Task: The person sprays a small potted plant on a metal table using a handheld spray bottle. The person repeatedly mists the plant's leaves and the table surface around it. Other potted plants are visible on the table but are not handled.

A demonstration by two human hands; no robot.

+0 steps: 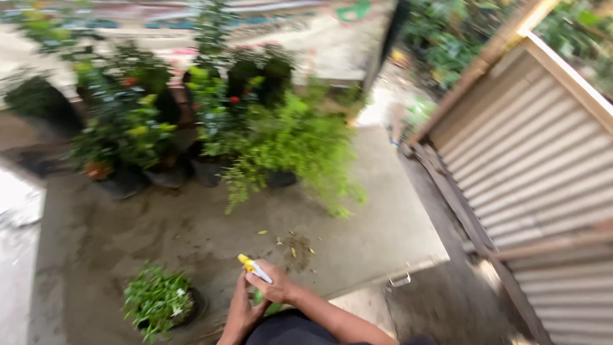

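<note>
While we're crouched over the grey concrete slab [357,236], both our hands sit low in the view, right at its near edge. Our right hand [276,285] is clenched around a small spray bottle with a yellow nozzle and white neck [254,268], nozzle pointing up and away from us toward the slab's left side. Our left hand [241,313] comes up from below and its fingers touch the underside of the bottle, so the grip there looks closed on it too, though we can't tell how firmly. A bit of green, probably the bottle body, peeks out just under the hands, but it's too hidden to be sure.

Just left of the hands, also near the slab's near edge, sits a small dark pot of leafy green plant with tiny white flowers [158,301]. Just beyond the nozzle, on the slab, there's a little patch of scattered soil and yellowish leaf bits [295,246]. Along the far edge of the slab stands a row of bushy potted plants in dark pots [211,137], the light green one spilling out over the concrete. Off the slab's right side runs a corrugated grey metal sheet wall with a wooden frame [536,160]. A small metal handle-like piece [400,280] lies at the slab's near right corner.
</note>
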